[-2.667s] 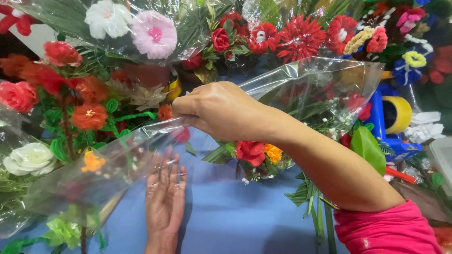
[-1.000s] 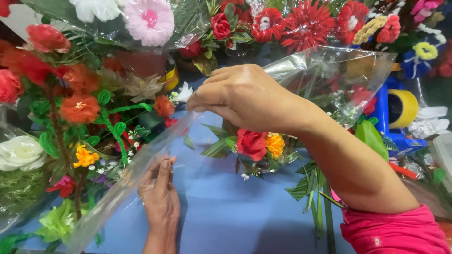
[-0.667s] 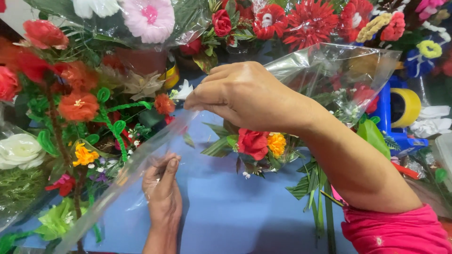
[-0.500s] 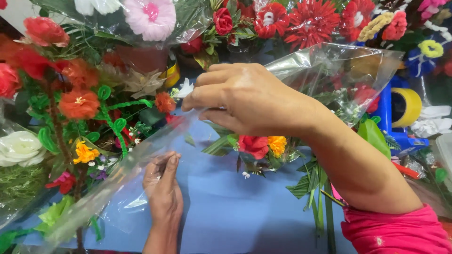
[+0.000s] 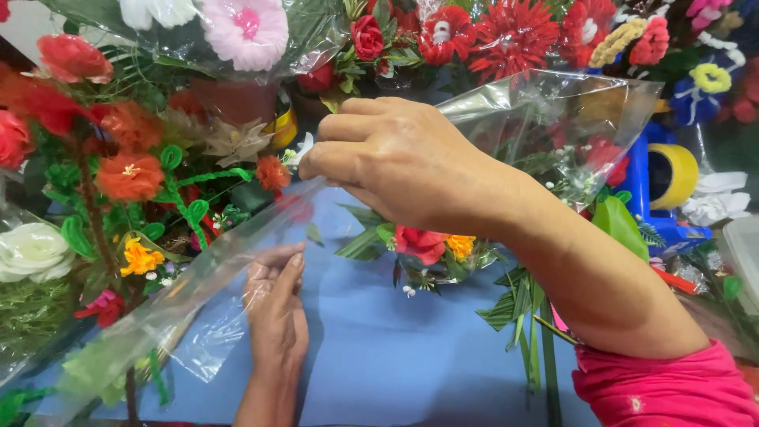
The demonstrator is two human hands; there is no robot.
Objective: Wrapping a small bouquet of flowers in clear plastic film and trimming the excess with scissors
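Clear cellophane sheet (image 5: 237, 261) — stretched in a long diagonal between the two hands, its upper end billowing past the right hand toward the upper right, its lower end trailing off toward the lower left; compared with a few seconds ago the sheet is drawn tauter and lies lower, and the left hand, then spread flat on the blue worktop (image 5: 379, 348), has since gathered its fingers together under the film. Judged from this, the wrapping is being pulled straight and pinned down, not yet folded around anything.

Right hand (image 5: 395, 162) — raised above the worktop, fingers curled closed, thumb and forefinger pinching the upper edge of the sheet; grip narrow and firm. Left hand (image 5: 277, 316) — low and nearer the body, fingers extended and held close together, seen through the film and pressing on it against the worktop; whether it pinches the film cannot be told.

Directly beneath the right hand lies a small bouquet (image 5: 427, 245) of red and orange artificial flowers with green leaves; left of both hands stands a bank of artificial flowers (image 5: 126, 174); beyond the right wrist, a yellow tape roll (image 5: 676, 174).
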